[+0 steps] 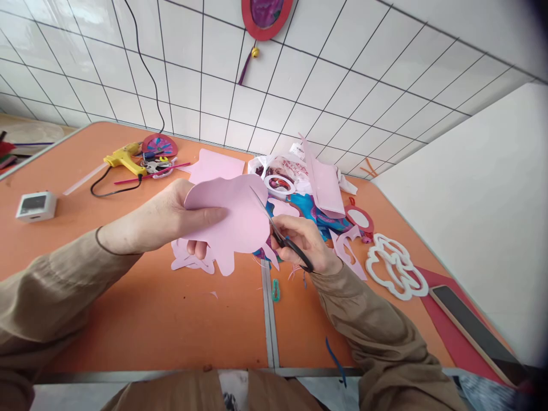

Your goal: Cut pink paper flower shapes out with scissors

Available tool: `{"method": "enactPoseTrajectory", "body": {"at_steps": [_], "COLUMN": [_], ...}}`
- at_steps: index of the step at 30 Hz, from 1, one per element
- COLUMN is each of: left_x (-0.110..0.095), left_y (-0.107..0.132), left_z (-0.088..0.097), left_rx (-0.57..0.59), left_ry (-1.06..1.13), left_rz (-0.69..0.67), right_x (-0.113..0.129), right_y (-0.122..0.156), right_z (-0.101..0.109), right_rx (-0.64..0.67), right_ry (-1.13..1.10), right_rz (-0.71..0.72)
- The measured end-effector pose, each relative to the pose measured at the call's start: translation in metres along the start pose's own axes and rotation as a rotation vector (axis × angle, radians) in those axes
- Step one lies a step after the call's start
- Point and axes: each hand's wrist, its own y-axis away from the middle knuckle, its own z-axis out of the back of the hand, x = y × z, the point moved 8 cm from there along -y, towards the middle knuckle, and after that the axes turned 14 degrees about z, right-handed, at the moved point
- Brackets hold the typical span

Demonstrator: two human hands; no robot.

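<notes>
My left hand (171,220) pinches a pink foam sheet (233,220) cut to a rounded, lobed outline and holds it up above the orange table (141,308). My right hand (306,242) grips black-handled scissors (280,234), whose blades bite into the sheet's right edge. Pink offcuts (190,260) lie on the table under the sheet, and more pink scraps (349,248) lie to the right of my right hand.
A yellow glue gun (124,160) with a black cord, a small white device (36,205), white foam cut-outs (396,265), a phone (475,328) on red paper, a plastic bag (282,171) and colourful craft pieces crowd the table. A tiled wall stands behind.
</notes>
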Motion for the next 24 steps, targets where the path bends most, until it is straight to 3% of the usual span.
{"method": "enactPoseTrajectory", "body": {"at_steps": [10,17,24], "left_x": [0.005,0.009,0.012], "left_y": [-0.003,-0.010,-0.011], "left_z": [0.000,-0.004,-0.006], "left_rx": [0.028,0.113,0.129], "left_ry": [0.062,0.170,0.249], "left_rz": [0.021,-0.021,0.018], "right_x": [-0.002,0.004,0.011], "right_y": [0.001,-0.005,-0.008], "right_z": [0.000,0.000,-0.002], "right_rx": [-0.006,-0.007,-0.021], "right_ry": [0.027,0.073,0.005], "right_rz": [-0.024,0.028,0.018]}}
